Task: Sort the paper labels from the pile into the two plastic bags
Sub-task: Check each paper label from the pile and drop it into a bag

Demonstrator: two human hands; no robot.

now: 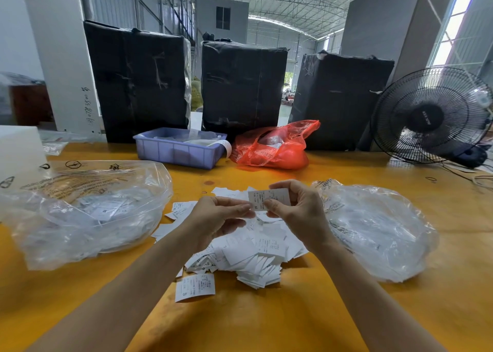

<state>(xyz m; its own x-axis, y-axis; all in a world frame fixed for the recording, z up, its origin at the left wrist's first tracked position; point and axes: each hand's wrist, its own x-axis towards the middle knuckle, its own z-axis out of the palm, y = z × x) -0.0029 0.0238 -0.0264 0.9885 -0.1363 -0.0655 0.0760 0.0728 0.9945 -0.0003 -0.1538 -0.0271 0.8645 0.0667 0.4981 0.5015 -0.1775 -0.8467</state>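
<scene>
While both hands were raised over the pile of paper labels (250,247), they pinched a single label (269,197) between them: the left hand (221,215) nipped its lower left corner with thumb and fingertip, and the right hand (296,205) curled round its right side, thumb at the lower edge. The label stood well clear of the pile, roughly upright, printed face toward the camera.

Such a slip looked nearly weightless, thin and limp, likely to stick to its neighbours or flutter off, so an edge or corner pinch seemed the sensible hold. One stray label (195,287) lay flat on the desk (266,319) just in front of the pile.

A clear plastic bag (88,213) sat left of the pile with labels already inside, and another clear bag (378,231) lay to the right; its slack, crumpled mouth might need opening. Farther back stood a blue tray (178,151), a red bag (272,149), three black-wrapped bales (240,85) and a fan (429,117) at the far right. If running, the fan could scatter loose labels. Nothing blocked either route to the bags.
</scene>
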